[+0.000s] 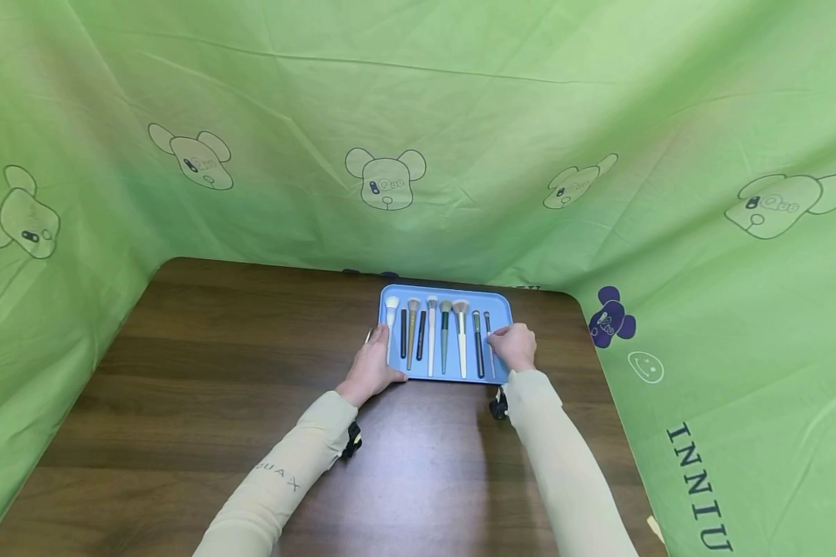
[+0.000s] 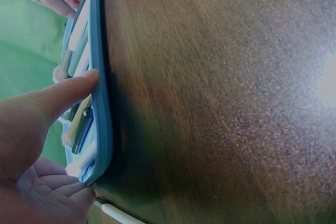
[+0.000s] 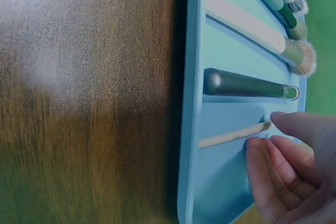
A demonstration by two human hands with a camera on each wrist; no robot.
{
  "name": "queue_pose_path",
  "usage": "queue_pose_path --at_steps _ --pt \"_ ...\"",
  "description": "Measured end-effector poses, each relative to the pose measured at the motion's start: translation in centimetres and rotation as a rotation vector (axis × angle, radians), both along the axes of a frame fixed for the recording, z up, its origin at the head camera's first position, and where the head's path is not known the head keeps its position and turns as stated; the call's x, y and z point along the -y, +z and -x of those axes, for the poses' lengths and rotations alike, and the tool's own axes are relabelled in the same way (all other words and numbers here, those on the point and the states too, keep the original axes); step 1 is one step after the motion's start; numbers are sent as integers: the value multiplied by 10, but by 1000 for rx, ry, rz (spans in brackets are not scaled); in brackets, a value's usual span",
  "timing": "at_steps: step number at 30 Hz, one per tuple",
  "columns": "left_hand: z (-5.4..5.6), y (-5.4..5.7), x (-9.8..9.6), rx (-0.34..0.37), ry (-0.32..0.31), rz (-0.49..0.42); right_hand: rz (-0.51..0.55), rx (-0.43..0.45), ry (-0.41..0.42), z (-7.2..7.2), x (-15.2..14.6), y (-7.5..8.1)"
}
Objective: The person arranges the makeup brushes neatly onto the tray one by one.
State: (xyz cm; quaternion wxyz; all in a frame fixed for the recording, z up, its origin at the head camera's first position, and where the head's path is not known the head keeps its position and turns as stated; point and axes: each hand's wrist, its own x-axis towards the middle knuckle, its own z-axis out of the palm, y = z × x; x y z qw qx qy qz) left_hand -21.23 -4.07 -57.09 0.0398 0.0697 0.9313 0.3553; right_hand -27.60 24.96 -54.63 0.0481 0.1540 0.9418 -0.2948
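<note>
A blue tray holds a row of makeup brushes lying side by side, some thick with pale handles, others thin and dark. My left hand grips the tray's front left corner, its thumb on the front rim and its fingers along the left side. At the right end of the row, my right hand pinches a thin makeup brush between thumb and fingertips, low over the tray floor. Beside it lies a dark-handled brush. Then comes a wide brush with a white handle.
The tray sits on a brown wooden table, near its far edge. Just outside the tray's left corner, partly behind the left hand, lies a slim white stick-like thing. Green cloth with printed bear heads hangs around the table.
</note>
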Motion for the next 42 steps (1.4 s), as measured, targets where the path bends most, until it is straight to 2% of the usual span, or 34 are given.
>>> queue_pose_path --at_steps 9,14,17,21,29,35,42 --pt "-1 0 -1 7 9 -7 18 -22 16 -4 0 2" --pt "-1 0 0 12 7 -6 22 -97 18 -7 -3 3" --pt "-1 0 0 11 8 -9 41 -135 6 -10 -7 1" --pt "-1 -1 0 7 8 -12 61 -127 18 -18 -16 -2" --pt "-1 0 1 -6 1 -2 117 -21 188 -38 -30 -8" --pt "1 -1 2 -5 1 3 81 -35 316 -53 -38 -20" --pt "0 -1 2 -11 2 -3 56 -24 347 -57 -39 -29"
